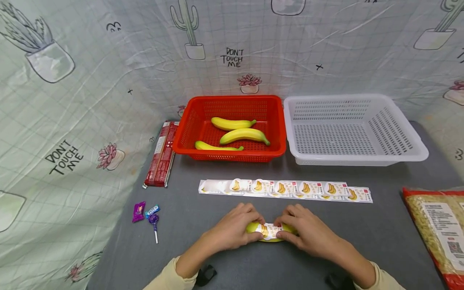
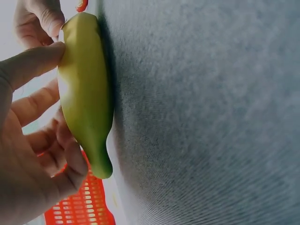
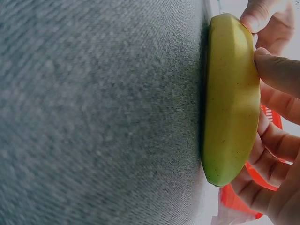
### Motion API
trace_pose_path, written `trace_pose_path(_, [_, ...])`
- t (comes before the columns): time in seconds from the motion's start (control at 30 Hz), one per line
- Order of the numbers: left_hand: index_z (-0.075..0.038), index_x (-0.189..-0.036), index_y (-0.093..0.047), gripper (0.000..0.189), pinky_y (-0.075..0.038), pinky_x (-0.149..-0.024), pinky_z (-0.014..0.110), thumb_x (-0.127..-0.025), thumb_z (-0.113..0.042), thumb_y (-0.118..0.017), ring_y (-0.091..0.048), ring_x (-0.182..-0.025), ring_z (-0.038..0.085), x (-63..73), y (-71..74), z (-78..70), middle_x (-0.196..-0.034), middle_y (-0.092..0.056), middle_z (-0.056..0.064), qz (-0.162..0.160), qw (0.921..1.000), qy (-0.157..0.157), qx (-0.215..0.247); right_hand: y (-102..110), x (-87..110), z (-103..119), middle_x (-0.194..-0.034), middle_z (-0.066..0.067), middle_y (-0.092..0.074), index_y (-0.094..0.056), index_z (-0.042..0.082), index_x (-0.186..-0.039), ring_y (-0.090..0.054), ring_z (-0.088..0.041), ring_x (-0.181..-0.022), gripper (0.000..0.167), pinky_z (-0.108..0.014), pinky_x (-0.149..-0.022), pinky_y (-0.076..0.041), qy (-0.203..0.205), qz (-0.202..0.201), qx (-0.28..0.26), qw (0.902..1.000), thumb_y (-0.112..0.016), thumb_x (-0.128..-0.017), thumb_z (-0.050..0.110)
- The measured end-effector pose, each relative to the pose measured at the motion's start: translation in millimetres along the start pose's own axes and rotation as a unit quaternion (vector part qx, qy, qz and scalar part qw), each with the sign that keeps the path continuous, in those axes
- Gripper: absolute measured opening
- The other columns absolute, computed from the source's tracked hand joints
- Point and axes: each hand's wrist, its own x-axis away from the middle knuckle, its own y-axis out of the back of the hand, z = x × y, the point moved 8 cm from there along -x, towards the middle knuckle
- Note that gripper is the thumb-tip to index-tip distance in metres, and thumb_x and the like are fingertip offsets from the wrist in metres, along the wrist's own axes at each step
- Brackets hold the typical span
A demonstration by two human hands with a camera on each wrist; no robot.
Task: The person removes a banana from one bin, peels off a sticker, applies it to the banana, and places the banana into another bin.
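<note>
A banana point(image 1: 252, 227) lies on the grey table close in front of me, with a white banana-print sticker point(image 1: 270, 231) across its upper side. My left hand point(image 1: 239, 226) holds the banana's left part, thumb at the sticker's near edge and fingers on the far side. From the right, my right hand point(image 1: 308, 230) grips the other part in the same way. In the left wrist view the banana point(image 2: 86, 89) shows its stem end, the thumb pressing its top. The right wrist view shows the blunt end of the banana point(image 3: 230, 103), the sticker hidden there.
Beyond my hands lie overlapping sticker strips point(image 1: 286, 189). Behind them stand a red basket point(image 1: 232, 157) with three bananas point(image 1: 244, 136) and a white basket point(image 1: 355, 161). At left are a red packet point(image 1: 162, 155), candies point(image 1: 139, 212) and a lollipop point(image 1: 154, 219); at right, a grain bag point(image 1: 440, 229).
</note>
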Motion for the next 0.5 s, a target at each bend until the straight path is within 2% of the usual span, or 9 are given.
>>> trace_pose_path(0.2, [-0.029, -0.115, -0.074, 0.027, -0.05, -0.083, 0.025, -0.091, -0.04, -0.077, -0.058, -0.104, 0.008, 8.0, 0.6, 2.0, -0.116, -0.068, -0.011, -0.03, 0.9995, 0.001, 0.004, 1.1, -0.3, -0.1, -0.092, 0.016, -0.055, -0.072, 0.031, -0.105, -0.04, 0.002, -0.083, 0.015, -0.02, -0.07, -0.038, 0.006, -0.005, -0.007, 0.9999, -0.074, -0.092, 0.038])
trace_pose_path(0.37, [-0.025, -0.114, -0.075, 0.027, -0.052, -0.089, 0.028, -0.09, -0.036, -0.078, -0.063, -0.105, 0.01, 10.7, 1.8, 4.9, -0.115, -0.072, -0.008, -0.044, 0.9985, -0.003, 0.033, 7.9, -3.2, -4.4, -0.096, 0.017, -0.06, -0.074, 0.027, -0.105, -0.05, 0.0, -0.088, 0.014, -0.023, -0.073, -0.046, 0.014, -0.013, -0.023, 0.9995, -0.075, -0.093, 0.034])
trace_pose_path(0.43, [-0.024, -0.113, -0.076, 0.027, -0.051, -0.09, 0.029, -0.089, -0.035, -0.079, -0.063, -0.104, 0.01, 11.1, 2.9, 5.6, -0.113, -0.073, -0.008, -0.046, 0.9981, -0.004, 0.04, 21.4, -4.9, -9.6, -0.099, 0.016, -0.064, -0.075, 0.024, -0.105, -0.056, -0.002, -0.09, 0.015, -0.024, -0.076, -0.05, 0.021, -0.04, -0.028, 0.9986, -0.078, -0.091, 0.027])
trace_pose_path(0.5, [-0.024, -0.113, -0.076, 0.027, -0.051, -0.091, 0.03, -0.089, -0.035, -0.079, -0.064, -0.104, 0.01, 11.0, 3.2, 6.8, -0.111, -0.073, -0.009, -0.046, 0.9979, -0.004, 0.045, 44.4, -5.8, -18.3, -0.1, 0.012, -0.069, -0.076, 0.019, -0.105, -0.062, -0.004, -0.092, 0.02, -0.023, -0.079, -0.052, 0.025, -0.084, -0.029, 0.9957, -0.082, -0.086, 0.017])
